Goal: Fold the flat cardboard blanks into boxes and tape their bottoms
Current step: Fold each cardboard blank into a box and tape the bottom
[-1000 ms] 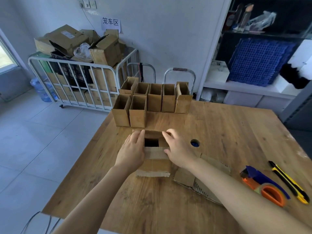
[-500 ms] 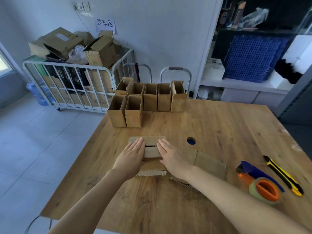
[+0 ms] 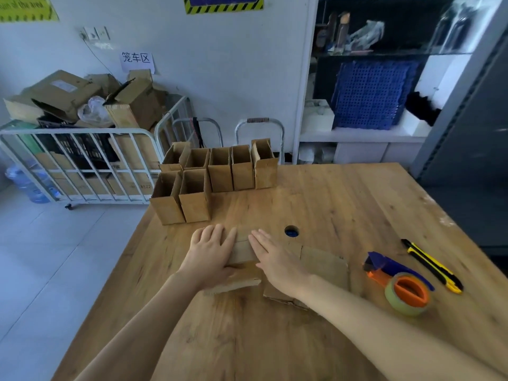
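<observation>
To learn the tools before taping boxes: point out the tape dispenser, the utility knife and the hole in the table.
tape dispenser (image 3: 409, 292), head view, orange hub inside the roll
utility knife (image 3: 431, 266), head view, middle of its yellow-and-black body
hole (image 3: 291, 231), head view, its blue centre

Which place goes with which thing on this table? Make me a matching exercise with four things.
Things:
1. tape dispenser
2. utility knife
3. upright boxes
4. box being folded

Places:
A. under the left hand and right hand
B. in rows at the far side of the table
C. furthest right
D. just left of the knife

Pairs: 1-D; 2-C; 3-B; 4-A
</observation>
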